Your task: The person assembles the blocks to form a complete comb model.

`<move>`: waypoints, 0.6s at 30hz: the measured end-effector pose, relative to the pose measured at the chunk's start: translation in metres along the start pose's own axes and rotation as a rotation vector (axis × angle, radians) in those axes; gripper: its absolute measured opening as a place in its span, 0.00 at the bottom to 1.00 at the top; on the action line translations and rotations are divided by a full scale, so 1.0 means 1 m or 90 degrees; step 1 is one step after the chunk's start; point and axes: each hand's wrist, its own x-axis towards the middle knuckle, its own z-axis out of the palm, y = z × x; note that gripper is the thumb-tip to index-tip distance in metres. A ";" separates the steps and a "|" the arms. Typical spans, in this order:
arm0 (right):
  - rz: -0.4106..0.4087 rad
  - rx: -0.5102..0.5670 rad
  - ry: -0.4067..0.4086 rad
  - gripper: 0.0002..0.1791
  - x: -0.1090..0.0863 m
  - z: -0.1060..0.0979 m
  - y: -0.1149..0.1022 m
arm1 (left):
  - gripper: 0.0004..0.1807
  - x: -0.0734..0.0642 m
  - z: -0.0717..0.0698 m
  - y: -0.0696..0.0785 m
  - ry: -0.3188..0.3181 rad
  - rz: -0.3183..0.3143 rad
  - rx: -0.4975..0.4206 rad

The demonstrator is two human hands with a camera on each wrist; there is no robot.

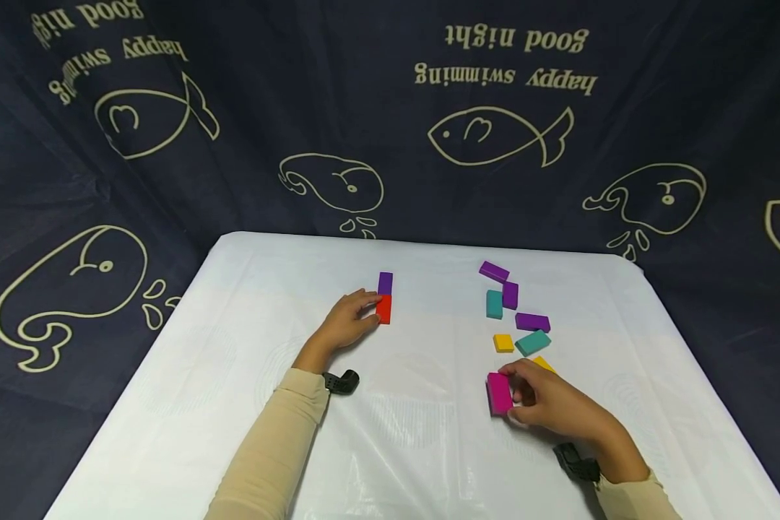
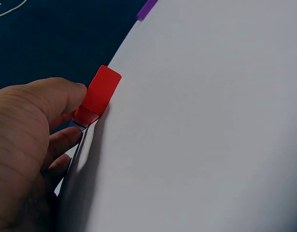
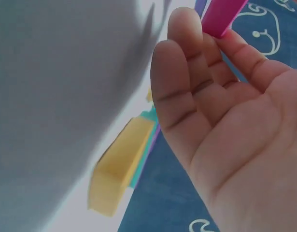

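Note:
My left hand (image 1: 349,319) pinches a red block (image 1: 383,309) between thumb and fingers, at its left side. In the left wrist view the thumb rests against the red block (image 2: 98,92), with fingers behind it. Directly beyond, a purple block (image 1: 386,282) lies end to end with the red one. On the other side, my right hand (image 1: 552,399) grips a magenta block (image 1: 500,393) by its two ends, close over the table. Only the lower part of that magenta block (image 3: 221,17) shows in the right wrist view, at the fingertips.
Past the right hand lie several loose blocks on the white table (image 1: 429,462): purple (image 1: 532,322), teal (image 1: 494,304) and yellow (image 1: 503,343) ones. Another yellow block (image 1: 544,363) is partly hidden behind that hand. A dark printed cloth (image 1: 390,108) hangs behind the table.

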 end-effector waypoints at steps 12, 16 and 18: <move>-0.013 0.037 0.025 0.29 0.047 0.004 -0.027 | 0.27 0.000 0.000 0.001 0.003 -0.030 0.009; -0.018 0.056 0.031 0.28 0.064 0.007 -0.034 | 0.28 0.000 0.000 0.002 0.005 -0.034 0.008; -0.023 0.058 0.033 0.29 0.072 0.008 -0.037 | 0.28 0.000 0.000 0.002 0.008 -0.032 0.008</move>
